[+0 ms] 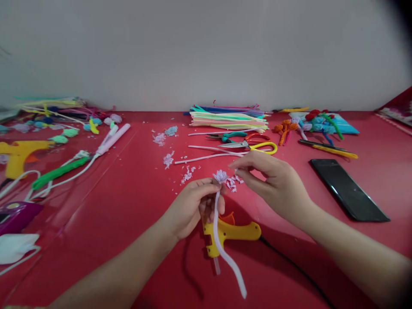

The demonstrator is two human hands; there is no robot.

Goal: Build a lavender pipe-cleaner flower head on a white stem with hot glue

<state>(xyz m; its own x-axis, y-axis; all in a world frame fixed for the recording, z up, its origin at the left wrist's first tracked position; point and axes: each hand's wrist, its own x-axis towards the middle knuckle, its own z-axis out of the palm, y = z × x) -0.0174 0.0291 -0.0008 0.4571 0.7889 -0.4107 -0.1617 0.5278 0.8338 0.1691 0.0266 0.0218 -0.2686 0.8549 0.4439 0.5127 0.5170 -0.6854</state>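
Note:
Between thumb and fingers, my left hand [204, 197] pinches a pipe-cleaner flower [220, 177] just under its pale lilac head. The long lilac stem [222, 246] curves down toward me. My right hand [270, 178] is raised to the right of the flower head, thumb and forefinger nearly together; a tiny pale bit seems to show at the fingertips, too small to name. Several short lilac cut pieces [232, 183] lie on the table between the hands. Under my left hand rests a yellow glue gun [241, 231], partly covered by the stem and fingers.
Behind my hands lie yellow-handled scissors [264, 148], teal-handled pliers [233, 136] and a stack of pipe cleaners [228, 119]. A black phone [349, 189] lies right. At left are another glue gun [22, 152], a green stick [61, 172] and white cables. Lilac fluff [168, 159] dots the red table.

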